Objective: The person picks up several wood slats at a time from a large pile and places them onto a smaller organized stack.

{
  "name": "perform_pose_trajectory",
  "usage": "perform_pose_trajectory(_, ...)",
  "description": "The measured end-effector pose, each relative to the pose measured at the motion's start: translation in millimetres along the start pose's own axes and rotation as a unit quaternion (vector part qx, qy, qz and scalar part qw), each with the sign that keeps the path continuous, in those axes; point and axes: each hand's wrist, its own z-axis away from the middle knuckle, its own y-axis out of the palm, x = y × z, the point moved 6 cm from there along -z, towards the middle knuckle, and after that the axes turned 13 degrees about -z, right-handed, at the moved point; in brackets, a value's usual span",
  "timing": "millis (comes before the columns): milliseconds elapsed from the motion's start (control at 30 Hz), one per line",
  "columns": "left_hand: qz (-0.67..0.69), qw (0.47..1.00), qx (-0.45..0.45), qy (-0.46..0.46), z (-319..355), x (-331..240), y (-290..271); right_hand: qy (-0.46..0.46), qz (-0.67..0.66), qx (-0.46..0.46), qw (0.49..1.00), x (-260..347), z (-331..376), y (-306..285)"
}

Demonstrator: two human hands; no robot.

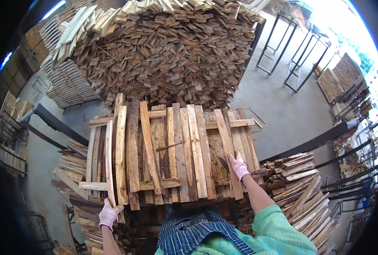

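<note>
The layer of wooden slats [172, 148] lay flat w/ the boards running away from the person, resting on crosswise battens at near and far ends, right in front of the chest, atop a lower stack. The right hand [239, 165], in a pink-and-white glove, lay on a slat [228, 148] near the layer's right edge, fingers curled over it; whether it truly clamped the board couldn't be told. The left hand [108, 214], gloved the same, sat at the near left corner, closed round the lower end of a pale, slightly bowed slat [110, 161] standing on edge. A green sleeve and blue striped apron [197, 236] showed at the bottom edge.

Beyond the layer rose a big heap of short slats [167, 51], w/ neater pale stacks [65, 80] to its left. To the right, more stacked boards [301, 187], dark steel rails [312, 142], black metal frames [299, 55] on the concrete floor [282, 106].
</note>
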Motion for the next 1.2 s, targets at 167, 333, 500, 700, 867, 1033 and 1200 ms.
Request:
perform_pose_trajectory(167,-0.033,0.983,-0.152,-0.092,25,61,35,0.144,-0.035,0.002,0.989,125,39,116)
perform_pose_trajectory(333,0.008,0.955,-0.293,-0.053,29,59,26,0.127,-0.005,0.045,0.991,166,35,117)
perform_pose_trajectory(500,0.183,0.948,-0.256,-0.039,46,53,-14,0.139,0.006,0.014,0.99,153,30,114)
perform_pose_trajectory(700,-0.025,0.984,-0.163,-0.062,-26,56,-39,0.133,0.167,0.012,0.977,172,26,124)
perform_pose_trajectory(867,0.012,0.994,-0.11,0.001,-67,93,-3,-0.07,0.194,0.033,0.978,350,54,182)
perform_pose_trajectory(1033,-0.139,0.983,-0.117,0.02,-61,31,-40,-0.095,0.223,0.088,0.966,370,41,357)
perform_pose_trajectory(1200,-0.201,0.977,-0.062,0.03,-49,13,-72,0.003,0.076,0.139,0.987,359,22,387)
